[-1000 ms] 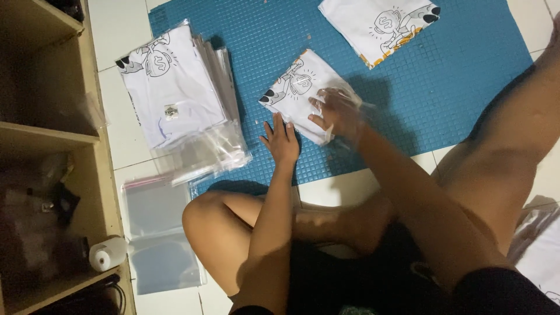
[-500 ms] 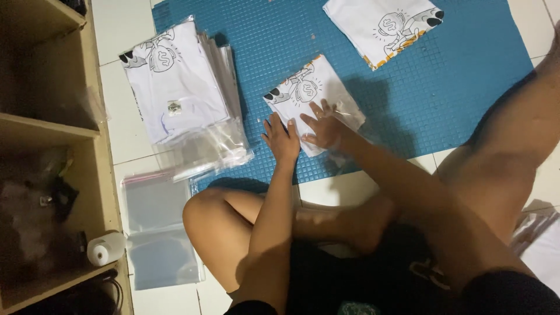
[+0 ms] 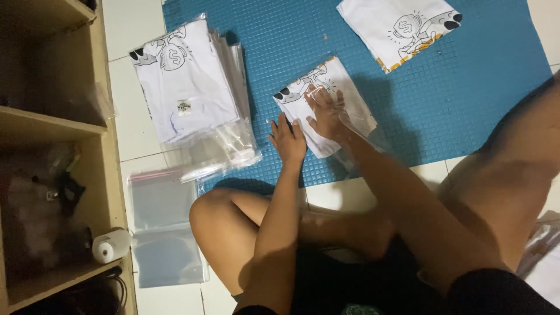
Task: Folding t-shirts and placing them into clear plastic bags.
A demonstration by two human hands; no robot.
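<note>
A folded white shirt with a cartoon print lies in a clear plastic bag (image 3: 341,93) on the blue mat (image 3: 466,87). My right hand (image 3: 325,114) is pushed inside the bag, fingers spread flat on the shirt. My left hand (image 3: 287,140) presses its fingers on the bag's near left edge. Both hands lie flat and grip nothing that I can see.
A stack of bagged white shirts (image 3: 186,93) sits at the mat's left edge. Another folded printed shirt (image 3: 396,29) lies unbagged at the top. Empty clear bags (image 3: 163,233) lie on the tiles beside a wooden shelf (image 3: 52,122) with a tape roll (image 3: 108,248). My bare legs frame the mat.
My right hand has slid further up into the bag over the shirt. The left hand has stayed at the bag's near edge. The camera has tilted a little.
</note>
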